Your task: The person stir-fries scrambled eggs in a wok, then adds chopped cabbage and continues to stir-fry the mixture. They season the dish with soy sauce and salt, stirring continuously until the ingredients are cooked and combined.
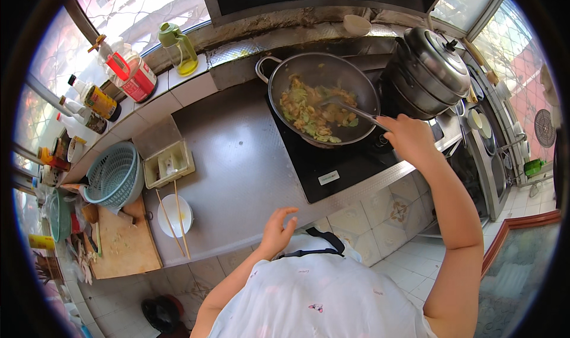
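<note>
My right hand (409,138) grips the handle of a metal spatula (356,111), whose head lies among chopped green vegetables and yellowish pieces (311,111) in a wok (291,71). The wok stands on a black cooktop (352,173), its loop handle pointing to the upper left. My left hand (279,231) holds nothing; its fingers are apart and slightly curled by the counter's front edge. Left of it, a white bowl (169,213) has a pair of wooden chopsticks (181,218) laid across it. A divided seasoning box (169,163) with its lid raised stands behind the bowl.
A stacked metal steamer pot (427,75) stands right of the wok. On the left are a blue plastic basket (113,173) and a wooden cutting board (127,244). An oil dispenser (178,51) and several bottles line the tiled ledge (149,108). A small bowl (357,25) sits behind the wok.
</note>
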Motion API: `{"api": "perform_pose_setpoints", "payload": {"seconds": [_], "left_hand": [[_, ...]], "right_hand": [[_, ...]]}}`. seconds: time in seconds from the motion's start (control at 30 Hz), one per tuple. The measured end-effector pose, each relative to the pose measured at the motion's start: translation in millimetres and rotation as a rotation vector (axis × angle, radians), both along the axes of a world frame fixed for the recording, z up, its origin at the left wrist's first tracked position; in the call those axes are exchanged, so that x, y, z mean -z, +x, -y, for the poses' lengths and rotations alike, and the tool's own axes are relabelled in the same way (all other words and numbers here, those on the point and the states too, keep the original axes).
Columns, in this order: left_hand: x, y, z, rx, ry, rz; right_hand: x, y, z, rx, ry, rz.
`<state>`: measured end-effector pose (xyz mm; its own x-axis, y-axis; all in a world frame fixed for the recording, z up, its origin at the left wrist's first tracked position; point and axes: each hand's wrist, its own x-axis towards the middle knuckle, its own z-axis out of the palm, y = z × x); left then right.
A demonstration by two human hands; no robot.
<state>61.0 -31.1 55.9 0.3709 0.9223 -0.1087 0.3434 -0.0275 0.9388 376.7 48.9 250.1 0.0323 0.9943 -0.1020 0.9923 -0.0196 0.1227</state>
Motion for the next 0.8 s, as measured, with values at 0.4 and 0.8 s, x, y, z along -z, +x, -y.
{"api": "perform_pose_setpoints", "payload": {"seconds": [0.4, 0.8], "left_hand": [[-10.8, 5.0, -4.7, 0.043, -0.009, -0.039], [-5.0, -5.9, 3.5, -0.006, -0.022, -0.035]], "right_hand": [[-21.6, 15.4, 22.2, -0.004, -0.090, -0.167], [29.0, 3.5, -34.8, -0.182, 0.223, -0.152]]}}
